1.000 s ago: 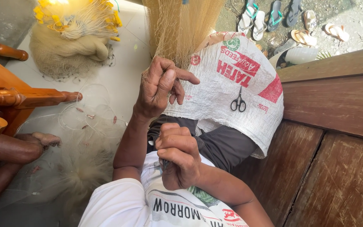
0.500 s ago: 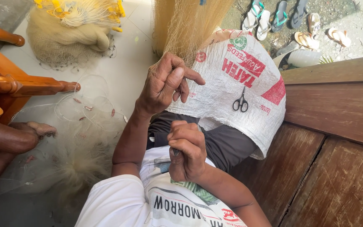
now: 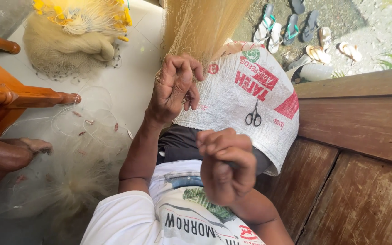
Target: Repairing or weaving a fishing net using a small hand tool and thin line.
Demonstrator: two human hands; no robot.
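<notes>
A hanging sheet of fine pale-yellow fishing net (image 3: 203, 22) drops to the left hand (image 3: 174, 88), whose fingertips pinch its lower edge. The right hand (image 3: 225, 165) is fisted near the chest; its contents are hidden. Small black scissors (image 3: 253, 115) lie on the white woven plastic sack (image 3: 232, 95) across the lap.

Pale tiled floor (image 3: 137, 59) lying under me, wooden bench (image 3: 364, 149) running along my right, sandals (image 3: 291, 27) sitting on sunlit gravel (image 3: 373, 22)

Likely a home porch: sandals (image 3: 291, 28) outside, fishing net (image 3: 75, 38) heaped.
</notes>
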